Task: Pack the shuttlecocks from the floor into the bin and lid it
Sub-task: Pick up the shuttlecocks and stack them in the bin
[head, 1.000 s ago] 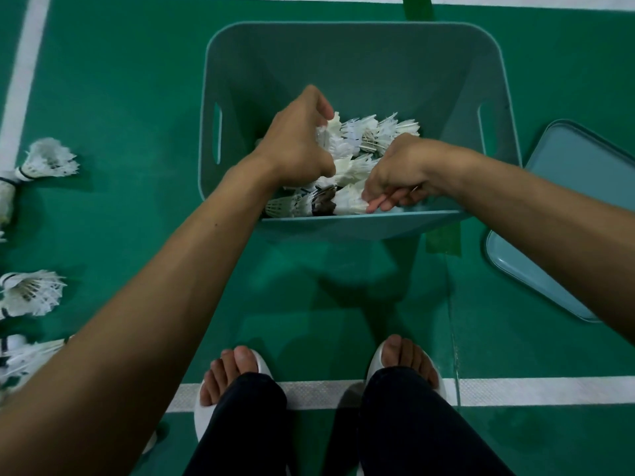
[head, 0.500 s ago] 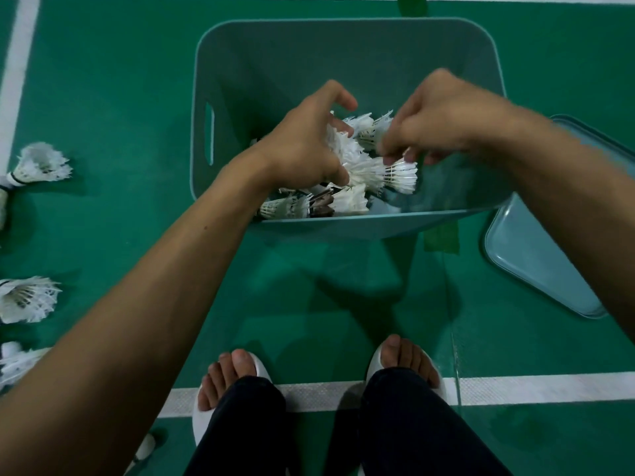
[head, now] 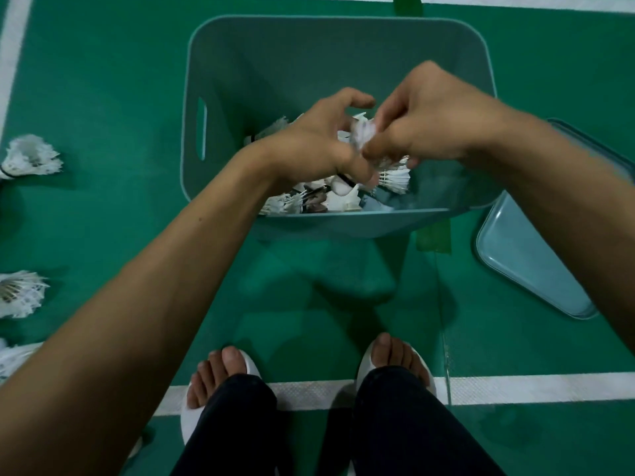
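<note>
Shuttlecocks (head: 302, 202) partly packed: a pile lies in the near end of the bin (head: 340, 60), against its near wall. Step in hand is loading; the lid is not yet on.

The bin sits open on the floor straight ahead of your feet. The lid (head: 529, 266) lies flat on the floor just right of the bin, with your right forearm crossing over part of it.

Your left hand (head: 319, 146) and right hand (head: 433, 121) meet above the pile, over the bin's near half. The right hand pinches a held shuttlecock (head: 363, 132). The left hand's fingers curl round it from the other side. Both grasp it, but blur hides the exact grip. I can't tell whether you are nesting it or pulling it apart.

At least three loose shuttlecocks (head: 31, 159) lie on the floor well left of the bin, near the frame edge.

Next move, as I judge it:
- Let the held one go onto the pile.
- Free both hands and reach low left for the loose ones. The feathers look frail, so take them by the cork.
- Put the lid on last, matching its rounded corners to the rim.

Surface:
- Green court floor (head: 103, 80).
- A white line (head: 532, 389) runs across at your toes, another up the left edge and one along the top.
- A green tape patch (head: 433, 240) sits at the bin's near right corner.
- You wear white slippers (head: 190, 427) and dark trousers (head: 412, 434).

Nothing of the room beyond the floor shows.
</note>
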Action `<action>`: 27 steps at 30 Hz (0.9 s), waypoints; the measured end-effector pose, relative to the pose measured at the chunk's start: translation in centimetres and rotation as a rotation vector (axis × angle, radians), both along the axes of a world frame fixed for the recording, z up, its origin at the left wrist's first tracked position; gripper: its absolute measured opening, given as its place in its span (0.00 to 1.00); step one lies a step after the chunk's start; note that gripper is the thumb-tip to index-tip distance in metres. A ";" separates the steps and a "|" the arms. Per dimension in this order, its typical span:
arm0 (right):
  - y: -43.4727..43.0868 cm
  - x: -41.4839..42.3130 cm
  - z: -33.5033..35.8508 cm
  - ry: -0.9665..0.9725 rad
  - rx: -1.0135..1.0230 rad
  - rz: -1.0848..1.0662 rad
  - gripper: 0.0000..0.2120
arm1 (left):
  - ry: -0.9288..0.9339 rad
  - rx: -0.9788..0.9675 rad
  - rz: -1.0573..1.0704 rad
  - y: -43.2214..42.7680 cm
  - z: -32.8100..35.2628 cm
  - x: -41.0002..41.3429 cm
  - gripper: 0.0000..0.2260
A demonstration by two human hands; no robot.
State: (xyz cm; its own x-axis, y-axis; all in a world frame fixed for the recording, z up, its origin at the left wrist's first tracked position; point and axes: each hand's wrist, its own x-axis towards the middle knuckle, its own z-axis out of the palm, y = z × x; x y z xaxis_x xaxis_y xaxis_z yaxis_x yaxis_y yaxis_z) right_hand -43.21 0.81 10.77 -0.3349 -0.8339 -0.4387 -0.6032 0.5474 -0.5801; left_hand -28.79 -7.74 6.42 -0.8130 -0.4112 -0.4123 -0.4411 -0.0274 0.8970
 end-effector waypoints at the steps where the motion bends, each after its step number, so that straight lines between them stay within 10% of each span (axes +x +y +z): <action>1: -0.1 -0.4 0.0 0.037 0.052 -0.040 0.04 | -0.071 -0.045 0.025 -0.2 0.0 0.0 0.37; 8: 0.5 -1.6 -2.6 0.156 0.273 -0.139 0.07 | -0.505 -0.427 -0.299 -3.5 0.1 1.5 0.04; 14: -0.5 -0.4 -5.8 -0.109 0.469 -0.216 0.09 | -0.858 -0.377 -0.781 -4.2 -1.8 1.9 0.18; 27: -1.7 -1.1 -8.5 -0.085 0.727 0.038 0.09 | -0.884 -0.408 -0.777 -3.6 -2.2 2.0 0.29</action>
State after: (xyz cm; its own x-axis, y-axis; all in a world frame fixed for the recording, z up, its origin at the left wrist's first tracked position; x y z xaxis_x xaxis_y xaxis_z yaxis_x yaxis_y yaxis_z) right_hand -44.29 -0.89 2.25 -0.2520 -0.3325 -0.9088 -0.5981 0.7918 -0.1238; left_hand -26.83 -11.35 4.24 -0.4070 -0.1721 -0.8970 -0.6720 0.7216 0.1665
